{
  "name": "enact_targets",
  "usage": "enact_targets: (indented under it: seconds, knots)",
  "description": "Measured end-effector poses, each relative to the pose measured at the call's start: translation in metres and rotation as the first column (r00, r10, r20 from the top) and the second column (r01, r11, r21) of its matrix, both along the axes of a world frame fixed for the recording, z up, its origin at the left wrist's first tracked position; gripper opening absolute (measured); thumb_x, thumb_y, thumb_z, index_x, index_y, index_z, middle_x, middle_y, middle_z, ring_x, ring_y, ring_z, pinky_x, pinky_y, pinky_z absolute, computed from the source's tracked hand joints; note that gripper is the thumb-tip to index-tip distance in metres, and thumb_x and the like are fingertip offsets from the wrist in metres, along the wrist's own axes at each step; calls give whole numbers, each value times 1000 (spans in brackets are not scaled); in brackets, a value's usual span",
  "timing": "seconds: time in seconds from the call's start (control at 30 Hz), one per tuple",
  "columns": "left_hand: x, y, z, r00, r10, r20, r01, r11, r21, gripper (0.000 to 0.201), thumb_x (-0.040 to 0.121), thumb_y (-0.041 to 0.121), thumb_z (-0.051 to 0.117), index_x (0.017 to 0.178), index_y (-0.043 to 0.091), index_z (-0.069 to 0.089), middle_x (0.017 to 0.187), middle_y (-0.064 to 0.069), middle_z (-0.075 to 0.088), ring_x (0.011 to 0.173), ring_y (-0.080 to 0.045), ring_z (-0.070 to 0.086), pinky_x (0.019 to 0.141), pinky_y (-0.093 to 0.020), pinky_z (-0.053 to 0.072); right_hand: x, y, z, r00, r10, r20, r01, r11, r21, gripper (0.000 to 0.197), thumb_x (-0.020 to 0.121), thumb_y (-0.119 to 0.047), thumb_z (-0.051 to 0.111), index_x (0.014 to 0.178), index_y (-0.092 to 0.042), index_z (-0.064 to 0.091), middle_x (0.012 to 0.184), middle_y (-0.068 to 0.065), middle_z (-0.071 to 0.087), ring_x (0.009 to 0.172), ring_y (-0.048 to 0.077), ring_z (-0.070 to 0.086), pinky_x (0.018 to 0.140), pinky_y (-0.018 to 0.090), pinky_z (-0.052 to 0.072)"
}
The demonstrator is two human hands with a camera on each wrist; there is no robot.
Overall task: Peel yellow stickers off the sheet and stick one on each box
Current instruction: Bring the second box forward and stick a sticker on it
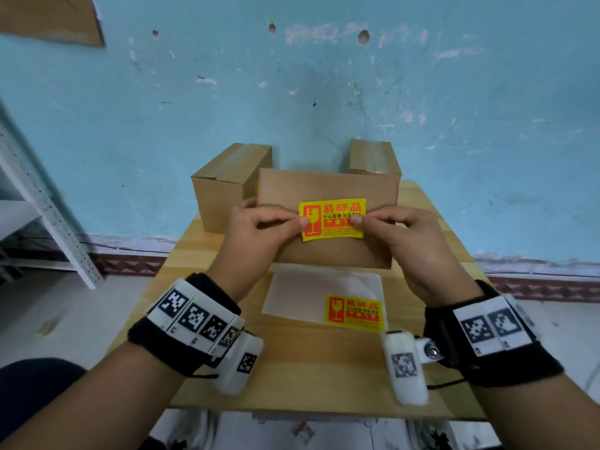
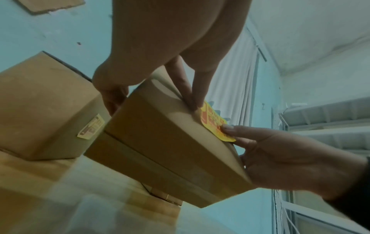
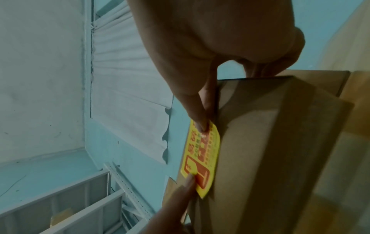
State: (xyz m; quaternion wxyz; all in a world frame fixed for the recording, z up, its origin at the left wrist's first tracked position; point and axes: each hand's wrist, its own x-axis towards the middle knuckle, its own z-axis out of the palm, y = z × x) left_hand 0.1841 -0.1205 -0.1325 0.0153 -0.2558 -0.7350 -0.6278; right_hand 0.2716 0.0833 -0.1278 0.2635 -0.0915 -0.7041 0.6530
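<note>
A yellow sticker (image 1: 332, 219) with red print lies across the top of the nearest cardboard box (image 1: 328, 186). My left hand (image 1: 303, 222) pinches its left end between thumb and forefinger, and my right hand (image 1: 357, 220) pinches its right end the same way. The right wrist view shows the sticker (image 3: 202, 158) against the box top with a fingertip at each end. Just in front of the box, the white backing sheet (image 1: 302, 287) lies on the table. One more yellow sticker (image 1: 355, 311) sits at the sheet's near right corner.
Two more taped boxes stand behind, one at the back left (image 1: 224, 180) and one at the back right (image 1: 373, 157). The left one carries a label (image 2: 91, 126) on its side. The small wooden table (image 1: 324, 368) stands against a blue wall. A white metal shelf (image 1: 42, 203) is at the far left.
</note>
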Motion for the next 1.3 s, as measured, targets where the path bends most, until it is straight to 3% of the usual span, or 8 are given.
enact_targets:
  seconds: [0.33, 0.57, 0.63, 0.73, 0.83, 1.07, 1.17, 1.3]
  knots:
    - [0, -19, -11, 980, -124, 153, 122, 992, 22, 15, 84, 10, 76, 90, -3, 78, 87, -8, 76, 79, -2, 65, 68, -10, 47, -3, -8, -14, 993, 77, 90, -77, 997, -13, 36, 73, -22, 82, 86, 10, 71, 94, 36, 69, 79, 26, 62, 75, 37, 48]
    - [1, -28, -7, 998, -28, 54, 20, 989, 145, 15, 83, 14, 75, 90, 1, 79, 90, -11, 78, 81, -4, 67, 74, -13, 53, -10, -32, -15, 997, 75, -31, -76, 997, -20, 17, 87, -15, 74, 77, -1, 71, 82, 16, 64, 78, 18, 57, 73, 28, 48]
    - [-4, -34, -6, 999, -18, -27, 21, 993, 115, 17, 79, 27, 78, 89, 14, 81, 99, -7, 78, 105, -9, 65, 94, -20, 50, -10, -33, -13, 994, 76, -79, -74, 997, 29, 18, 88, -14, 72, 81, 3, 72, 80, 10, 66, 73, 10, 57, 68, 19, 47]
    - [-13, -37, -8, 994, 45, -104, -46, 999, -1, 23, 72, 40, 77, 89, 25, 81, 136, -6, 60, 146, -2, 25, 109, -6, 29, -11, -30, -10, 992, 64, -110, -53, 993, 105, 19, 86, -18, 75, 84, 1, 74, 89, 20, 71, 81, 14, 62, 74, 22, 49]
    - [-16, -36, -5, 996, -65, -60, 65, 998, -1, 22, 71, 36, 77, 88, 23, 82, 130, -2, 66, 148, -1, 22, 120, -32, 29, -10, -22, -10, 995, 57, -79, -45, 988, 148, 17, 85, -18, 76, 82, -2, 75, 87, 18, 71, 79, 11, 61, 73, 21, 47]
    - [-26, -28, -4, 999, -43, 21, 44, 998, -48, 16, 75, 33, 77, 85, 21, 82, 94, 15, 76, 140, -13, 32, 114, -31, 27, -11, -18, -25, 999, 41, -35, -35, 989, 147, 20, 82, -17, 78, 79, 3, 75, 86, 18, 71, 75, 12, 64, 68, 22, 52]
    - [-23, -25, -6, 998, -24, 56, 25, 1000, -18, 7, 80, 20, 78, 86, 20, 80, 105, 21, 64, 138, -7, 30, 112, -28, 30, -16, -16, -27, 999, 14, -37, -7, 983, 183, 21, 82, -22, 80, 78, -2, 76, 91, 21, 71, 79, 18, 63, 72, 29, 50]
    - [-25, -26, -10, 994, -27, 105, 29, 999, -24, 14, 76, 21, 81, 89, 18, 82, 140, 0, 52, 134, 2, 29, 95, -8, 31, -20, -14, -26, 1000, 6, -25, -2, 985, 174, 18, 79, -22, 82, 76, -4, 77, 75, 10, 69, 73, 10, 58, 66, 21, 43]
